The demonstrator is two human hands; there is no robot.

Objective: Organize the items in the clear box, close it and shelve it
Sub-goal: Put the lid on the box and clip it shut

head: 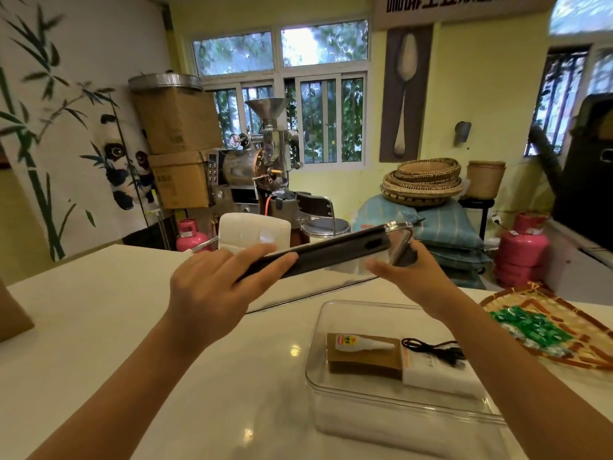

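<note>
Above the open clear box (pixel 391 370) at lower right of the frame, both hands, left hand (pixel 212 287) and right hand (pixel 408 277), grip the tilted lid (pixel 331 254) by its ends, which could slip or seat crooked.

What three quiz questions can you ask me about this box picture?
1. True or false: the lid is already on the box.
2. Which sits on top of the brown pack? A) glue tube B) black cable C) green packets
3. Fill in: the lid is held by ___ hands.

Key:
1. False. The left hand and right hand hold it above the counter, behind the open box.
2. A. The cable lies on the white pack; the green packets are on the woven tray outside the box.
3. Both.
</note>
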